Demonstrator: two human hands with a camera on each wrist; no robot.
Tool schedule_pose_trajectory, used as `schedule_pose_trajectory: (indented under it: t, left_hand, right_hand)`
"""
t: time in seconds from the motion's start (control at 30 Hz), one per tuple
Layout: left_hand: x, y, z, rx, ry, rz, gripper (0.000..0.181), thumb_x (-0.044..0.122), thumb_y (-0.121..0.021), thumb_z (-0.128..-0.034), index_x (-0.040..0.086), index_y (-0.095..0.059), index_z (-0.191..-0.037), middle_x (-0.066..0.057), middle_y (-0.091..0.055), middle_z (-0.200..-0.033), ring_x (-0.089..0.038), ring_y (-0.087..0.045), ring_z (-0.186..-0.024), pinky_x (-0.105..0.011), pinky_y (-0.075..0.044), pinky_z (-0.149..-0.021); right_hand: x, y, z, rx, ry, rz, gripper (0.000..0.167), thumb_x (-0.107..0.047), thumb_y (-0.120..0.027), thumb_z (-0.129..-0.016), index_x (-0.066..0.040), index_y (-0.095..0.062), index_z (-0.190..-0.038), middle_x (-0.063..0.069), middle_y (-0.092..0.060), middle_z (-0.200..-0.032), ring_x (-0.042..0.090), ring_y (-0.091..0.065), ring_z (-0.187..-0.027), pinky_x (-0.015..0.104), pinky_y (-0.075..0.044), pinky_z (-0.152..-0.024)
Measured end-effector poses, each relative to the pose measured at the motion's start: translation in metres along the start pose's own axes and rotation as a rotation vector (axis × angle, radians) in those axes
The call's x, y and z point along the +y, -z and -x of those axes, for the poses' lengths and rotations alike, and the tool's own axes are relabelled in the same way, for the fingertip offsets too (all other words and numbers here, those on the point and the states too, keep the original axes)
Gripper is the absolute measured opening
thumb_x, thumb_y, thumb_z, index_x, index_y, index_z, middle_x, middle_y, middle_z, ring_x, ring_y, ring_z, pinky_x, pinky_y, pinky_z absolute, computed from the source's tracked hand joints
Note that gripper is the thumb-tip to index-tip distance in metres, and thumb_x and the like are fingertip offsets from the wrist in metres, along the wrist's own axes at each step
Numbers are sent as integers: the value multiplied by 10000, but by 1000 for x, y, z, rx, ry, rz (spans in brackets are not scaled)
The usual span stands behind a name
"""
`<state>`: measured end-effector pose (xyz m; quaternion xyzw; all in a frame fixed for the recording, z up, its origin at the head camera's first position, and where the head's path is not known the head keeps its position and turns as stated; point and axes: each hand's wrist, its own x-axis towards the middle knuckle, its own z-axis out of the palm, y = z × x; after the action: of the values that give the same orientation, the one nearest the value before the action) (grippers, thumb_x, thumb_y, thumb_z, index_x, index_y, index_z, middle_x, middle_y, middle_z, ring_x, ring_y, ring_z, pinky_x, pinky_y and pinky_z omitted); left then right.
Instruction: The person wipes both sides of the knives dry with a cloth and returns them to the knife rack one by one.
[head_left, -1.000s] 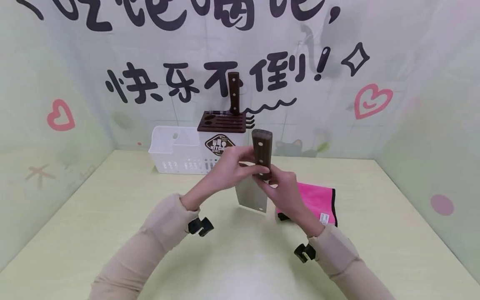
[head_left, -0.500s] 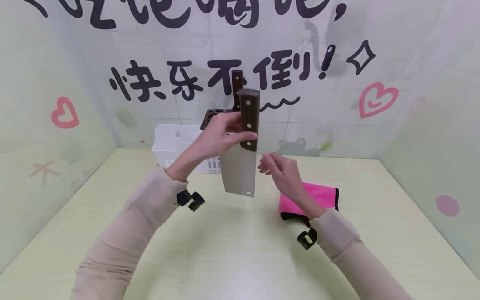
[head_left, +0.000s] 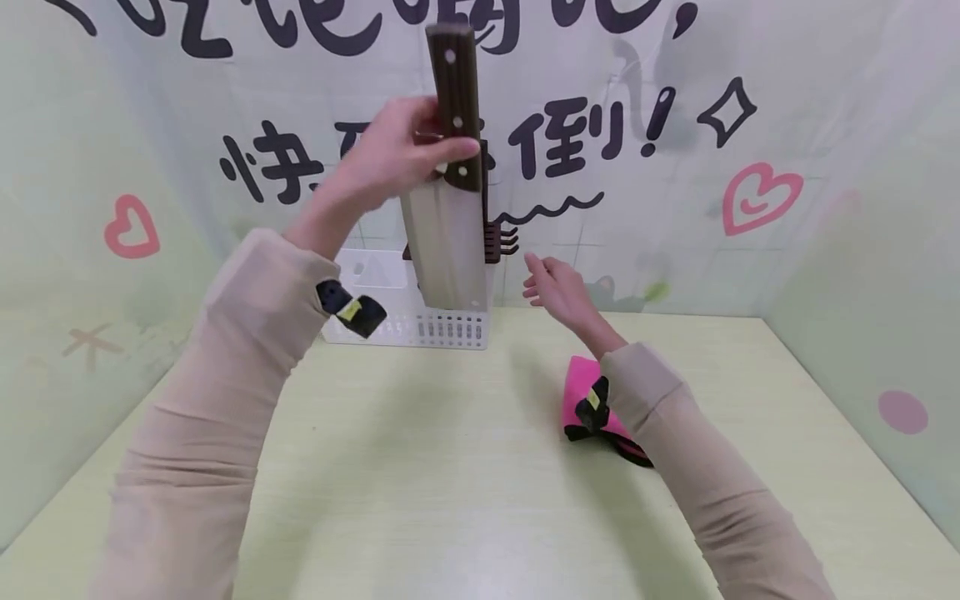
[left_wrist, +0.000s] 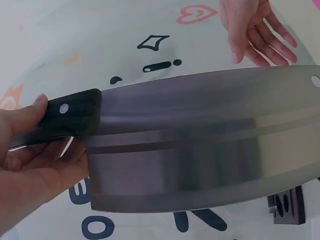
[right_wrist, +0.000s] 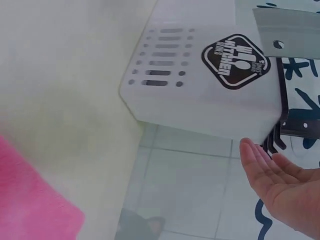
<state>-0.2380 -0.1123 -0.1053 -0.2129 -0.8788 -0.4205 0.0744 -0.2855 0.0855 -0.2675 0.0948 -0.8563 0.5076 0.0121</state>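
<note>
My left hand [head_left: 390, 154] grips the dark riveted handle of a cleaver [head_left: 450, 242], raised upright with its broad blade pointing down. Behind that blade stands a white knife holder [right_wrist: 200, 102] with a brown slotted top [head_left: 492, 242], mostly hidden in the head view. Another knife handle [right_wrist: 300, 127] sticks out of the holder's top. The left wrist view shows the whole cleaver blade [left_wrist: 200, 145], with a hole near its end corner. My right hand [head_left: 562, 292] is empty, its fingers relaxed, in front and to the right of the holder.
A folded pink cloth [head_left: 581, 392] with black edging lies on the table [head_left: 420, 483] under my right forearm. Hooks [head_left: 510, 240] jut from the holder's right side. A printed sheet [head_left: 637, 200] forms the back wall, close behind the holder.
My right hand has let go of the cleaver and moved right, then slightly up. My left hand has lifted the cleaver up and leftward, in front of the knife holder.
</note>
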Motion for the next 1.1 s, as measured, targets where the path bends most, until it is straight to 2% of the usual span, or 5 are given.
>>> schedule_pose_trajectory:
  t: [0.23, 0.43, 0.7, 0.83, 1.1]
  left_hand:
    - [18, 23, -18, 99, 2, 2, 414, 286, -515, -894, 99, -440, -1256, -50, -468, -1256, -159, -474, -1066, -315, -395, -919]
    - [24, 31, -31, 153, -10, 10, 386, 269, -510, -896, 219, -413, -1266, -10, -433, -1281, -139, -413, -1131, -338, -362, -955]
    - [17, 30, -45, 168, -28, 30, 381, 232, -518, -897, 210, -421, -1265, -7, -439, -1234, -121, -400, -1111, -333, -346, -959]
    - [13, 26, -51, 171, -21, -17, 399, 238, -508, -901, 193, -405, -1284, -16, -434, -1260, -122, -400, -1118, -277, -345, -960]
    - [10, 18, -58, 147, -5, -31, 410, 248, -501, -904, 113, -422, -1283, -39, -444, -1276, -125, -415, -1099, -235, -358, -956]
  right_hand:
    - [-18, -2, -21, 10, -118, -39, 575, -429, -293, -956, 39, -386, -1277, 191, -555, -1130, 265, -580, -984, 320, -494, -800]
    - [-25, -8, -33, -9, -172, -88, 542, -394, -313, -959, 30, -393, -1287, 186, -531, -1190, 254, -560, -1034, 303, -497, -794]
    - [-34, -20, -40, -22, -196, -136, 404, -244, -275, -982, 49, -409, -1226, 216, -521, -1128, 305, -536, -1051, 328, -497, -797]
    - [-32, -20, -41, -24, -211, -129, 333, -138, -251, -973, 56, -420, -1185, 209, -518, -1113, 304, -536, -1049, 336, -498, -795]
    - [-26, -20, -40, -54, -221, -116, 329, -152, -235, -981, 31, -422, -1182, 206, -527, -1149, 310, -543, -1039, 346, -500, -782]
